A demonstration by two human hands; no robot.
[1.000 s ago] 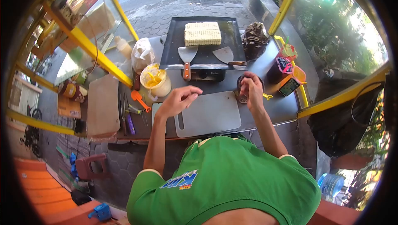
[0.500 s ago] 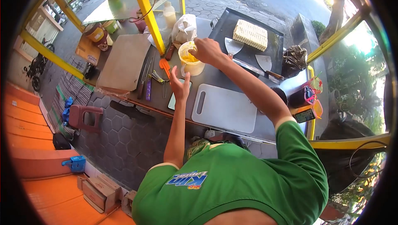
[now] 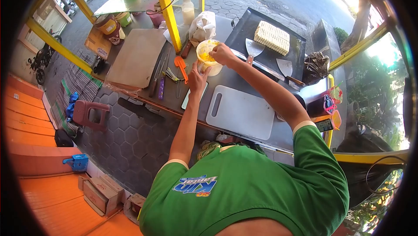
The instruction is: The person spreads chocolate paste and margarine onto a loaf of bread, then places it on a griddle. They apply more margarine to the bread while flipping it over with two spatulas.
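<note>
A white plastic tub [image 3: 214,69] with a soft yellow spread [image 3: 206,56] inside stands on the dark counter. My left hand [image 3: 198,78] grips its near left side, thumb and fingers against the wall. Over the right rim, my right hand [image 3: 224,55] has its fingers closed and pointing down into the tub; whatever they hold is hidden. Left of the tub lies an orange plastic utensil [image 3: 180,67]. A pale phone-like slab [image 3: 188,98] is partly under my left forearm. The white cutting board [image 3: 240,112] lies nearest my body.
On the black griddle [image 3: 244,26] sits a pale ridged block [image 3: 271,38]. Two scrapers, one a wide scraper [image 3: 254,48], the other a second scraper [image 3: 285,66], rest along its near edge. A yellow post [image 3: 167,12] rises behind the tub, beside a white plastic bag [image 3: 203,26].
My left hand has risen from open beside the tub to gripping its side. My right hand has dipped lower into the tub. The whole view has shifted slightly.
</note>
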